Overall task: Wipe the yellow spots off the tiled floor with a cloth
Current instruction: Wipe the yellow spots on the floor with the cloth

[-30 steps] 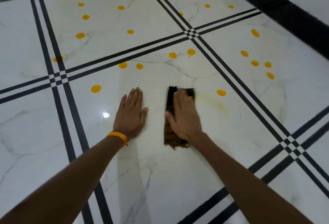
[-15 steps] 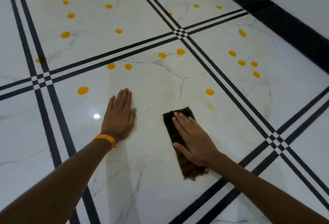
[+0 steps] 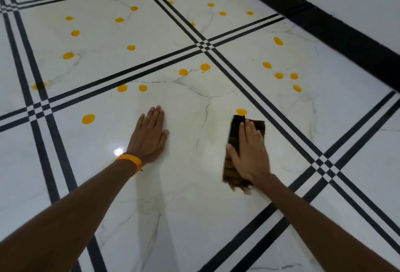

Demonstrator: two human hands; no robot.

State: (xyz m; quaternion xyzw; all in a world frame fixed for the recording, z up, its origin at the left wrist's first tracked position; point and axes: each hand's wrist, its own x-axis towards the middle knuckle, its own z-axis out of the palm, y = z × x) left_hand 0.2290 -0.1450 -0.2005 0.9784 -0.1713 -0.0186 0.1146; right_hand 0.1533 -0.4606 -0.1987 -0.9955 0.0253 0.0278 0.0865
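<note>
The glossy white marble-look tiled floor (image 3: pixel 194 217), crossed by black double-line joints, fills nearly the whole view. A wide black border band (image 3: pixel 324 18) runs along its far right edge. Both arms reach onto the nearest big tile. The left hand (image 3: pixel 149 137) lies flat on the bare tile with its fingers straight and together, gripping nothing; it looks like a prop for the body. The right hand (image 3: pixel 249 155) is also flat, fingers extended, pressing down on the dark brown folded cloth (image 3: pixel 234 129) rather than clutching it. The cloth lies towards this tile's right edge, its frayed end showing under the wrist. A woven orange wristband (image 3: pixel 129 160) circles the left wrist.

The nearest round yellow spot (image 3: pixel 241 111) sits just beyond the cloth's far edge — touching or nearly so. A larger yellow blob (image 3: pixel 88 118) lies near the tile's left edge, with two pairs (image 3: pixel 122 88) (image 3: pixel 205 66) along its far edge. Spots also dot the far-left tile (image 3: pixel 68 55) and the right-hand tile (image 3: pixel 278 75).

The patch between the hands shows no spots, only a faint yellowish haze — so I judge the job barely begun, most of it left.
</note>
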